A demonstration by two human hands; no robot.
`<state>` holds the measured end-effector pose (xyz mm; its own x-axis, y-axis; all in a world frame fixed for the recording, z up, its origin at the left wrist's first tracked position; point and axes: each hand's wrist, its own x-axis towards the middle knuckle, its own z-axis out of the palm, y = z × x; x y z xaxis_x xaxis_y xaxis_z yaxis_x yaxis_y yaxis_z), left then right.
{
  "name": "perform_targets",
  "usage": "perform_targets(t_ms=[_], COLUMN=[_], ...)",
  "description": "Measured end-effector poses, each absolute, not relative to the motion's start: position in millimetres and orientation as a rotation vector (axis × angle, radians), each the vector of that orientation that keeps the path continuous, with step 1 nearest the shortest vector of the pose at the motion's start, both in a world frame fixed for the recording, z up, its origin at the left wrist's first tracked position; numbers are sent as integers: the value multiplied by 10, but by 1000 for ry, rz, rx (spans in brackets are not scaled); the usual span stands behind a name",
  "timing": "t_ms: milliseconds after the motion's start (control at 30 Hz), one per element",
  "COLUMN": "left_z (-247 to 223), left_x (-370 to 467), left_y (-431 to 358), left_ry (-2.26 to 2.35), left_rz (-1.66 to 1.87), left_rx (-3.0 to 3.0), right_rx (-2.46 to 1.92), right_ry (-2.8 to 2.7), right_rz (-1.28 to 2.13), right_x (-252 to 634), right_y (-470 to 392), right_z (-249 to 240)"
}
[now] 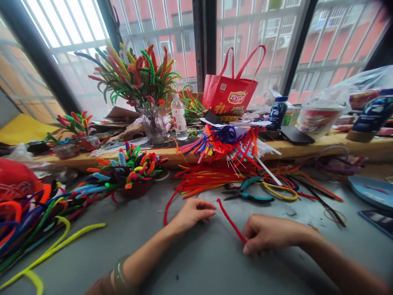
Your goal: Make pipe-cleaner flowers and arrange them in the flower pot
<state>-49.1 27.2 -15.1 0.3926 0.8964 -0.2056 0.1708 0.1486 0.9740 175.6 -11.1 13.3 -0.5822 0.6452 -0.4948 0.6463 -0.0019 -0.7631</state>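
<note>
A short red pipe cleaner point(231, 221) slants up and left from my right hand point(270, 234), which is shut on its lower end. Its upper tip has a small bend. Just left of that tip is my left hand point(196, 212), with its fingers loosely stretched, a small gap from the red pipe cleaner and nothing visible in them. Behind my hands, teal-handled pliers point(253, 193) lie on the grey table point(196, 262). A pile of red and orange pipe cleaners point(199, 180) spreads beside the pliers, and one long red strand curves down behind my left wrist.
To the left lie colourful pipe cleaners point(33, 221) and a bowl of fuzzy stems point(129, 176). On the wooden ledge point(175, 157) stand a glass vase point(154, 127), a water bottle point(179, 116) and a red bag point(230, 94). A blue tray point(371, 192) sits at right.
</note>
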Motion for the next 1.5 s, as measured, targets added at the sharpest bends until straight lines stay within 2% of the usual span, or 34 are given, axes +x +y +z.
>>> perform_targets(t_ms=[267,800,1167,1500], left_z=[-260,-372,-377,-404], left_x=[-496,-641,-741,-763], left_y=[309,370,385,368], left_ry=[1032,1094,1119,775], left_rz=[697,779,675,925], left_rx=[1503,1508,1983,2479], right_rx=[1466,1821,1898,2056], right_ry=[2278,2169,1922,1764], right_rz=[-1647,-2090,-2353,-2485], right_x=[1743,1966,2032,2039], right_y=[-71,217,301,283], right_z=[182,-82,-216,-210])
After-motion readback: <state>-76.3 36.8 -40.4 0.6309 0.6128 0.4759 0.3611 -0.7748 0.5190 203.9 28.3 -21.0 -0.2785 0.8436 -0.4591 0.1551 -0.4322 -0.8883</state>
